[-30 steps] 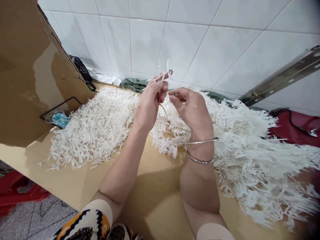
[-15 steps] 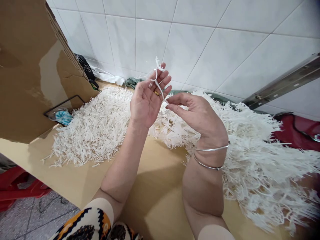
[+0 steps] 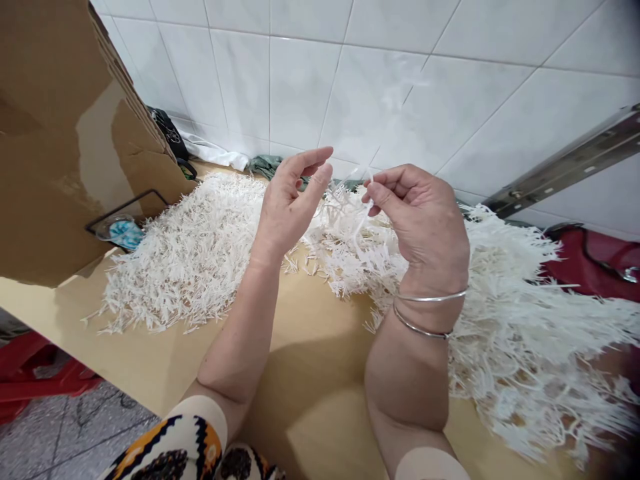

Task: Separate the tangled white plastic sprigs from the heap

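Observation:
My right hand (image 3: 423, 217) pinches a thin white branched plastic strip (image 3: 371, 193) between thumb and fingertips. The strip's upper end is smeared by motion in front of the tiled wall. Left of it, my left hand (image 3: 295, 197) is raised with fingers bent and the thumb apart from them; nothing shows in its grasp. Behind and below the hands lies a loose heap of white branched strips (image 3: 520, 333), spreading to the right. A second heap, of small white pieces (image 3: 185, 260), sits on the table (image 3: 300, 380) to the left of my left forearm.
A large cardboard box (image 3: 55, 147) stands at the left, with a clear cup holding something blue and white (image 3: 125, 233) by it. Behind the table rises a white tiled wall (image 3: 305, 87). A metal rail (image 3: 565, 160) and a dark red bag (image 3: 590, 260) are at the right.
My right hand has drawn the strip away to the right, off my left palm. My left hand has turned from palm-up to side-on, its fingers curling.

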### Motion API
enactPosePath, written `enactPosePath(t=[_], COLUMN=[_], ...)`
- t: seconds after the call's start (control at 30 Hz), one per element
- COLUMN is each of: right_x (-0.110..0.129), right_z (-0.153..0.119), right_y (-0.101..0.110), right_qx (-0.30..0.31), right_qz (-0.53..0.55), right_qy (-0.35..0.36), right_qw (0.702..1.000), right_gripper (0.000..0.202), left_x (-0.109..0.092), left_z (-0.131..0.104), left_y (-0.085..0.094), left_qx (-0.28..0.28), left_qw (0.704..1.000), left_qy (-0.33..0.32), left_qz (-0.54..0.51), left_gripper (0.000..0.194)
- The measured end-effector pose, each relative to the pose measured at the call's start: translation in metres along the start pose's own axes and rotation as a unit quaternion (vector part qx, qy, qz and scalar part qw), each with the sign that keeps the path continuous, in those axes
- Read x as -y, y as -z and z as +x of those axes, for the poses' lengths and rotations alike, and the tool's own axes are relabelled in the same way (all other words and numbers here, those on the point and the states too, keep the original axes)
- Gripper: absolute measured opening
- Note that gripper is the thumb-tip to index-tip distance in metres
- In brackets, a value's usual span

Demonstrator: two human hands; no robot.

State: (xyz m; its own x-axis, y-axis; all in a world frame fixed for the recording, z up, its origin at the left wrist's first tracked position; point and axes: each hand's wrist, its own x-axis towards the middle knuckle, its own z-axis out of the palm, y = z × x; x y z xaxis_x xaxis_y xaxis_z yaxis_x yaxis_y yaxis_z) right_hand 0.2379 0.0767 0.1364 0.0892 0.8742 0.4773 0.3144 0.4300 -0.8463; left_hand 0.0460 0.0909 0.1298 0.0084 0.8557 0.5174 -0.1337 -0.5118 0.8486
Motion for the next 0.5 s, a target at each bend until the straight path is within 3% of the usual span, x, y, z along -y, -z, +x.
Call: enactPosePath(t=[0.23,0.33,0.5], right_x=[0.000,0.004,0.018], right_z=[0.000,-0.002,-0.007], right_y=[0.005,0.004,-0.005], right_qx=[-0.026,0.017,0.099], right_qz=[0.035,0.041,0.067], right_qy=[0.001,0.006,0.043], right_qw=[0.999,0.999,0.992], right_gripper=[0.010,0.009,0.011], left_x=[-0.003,0.003,0.018], left_z=[-0.004,-0.005,-0.004], left_y=[-0.010,-0.015,-0.021], left_qx=[0.010,0.031,0.147], left_qw=[1.000,0.999,0.988], left_qy=[0.000,0.014,0.040], left_qz=[0.029,0.004,-0.035], left_gripper=[0.017,0.025,0.044])
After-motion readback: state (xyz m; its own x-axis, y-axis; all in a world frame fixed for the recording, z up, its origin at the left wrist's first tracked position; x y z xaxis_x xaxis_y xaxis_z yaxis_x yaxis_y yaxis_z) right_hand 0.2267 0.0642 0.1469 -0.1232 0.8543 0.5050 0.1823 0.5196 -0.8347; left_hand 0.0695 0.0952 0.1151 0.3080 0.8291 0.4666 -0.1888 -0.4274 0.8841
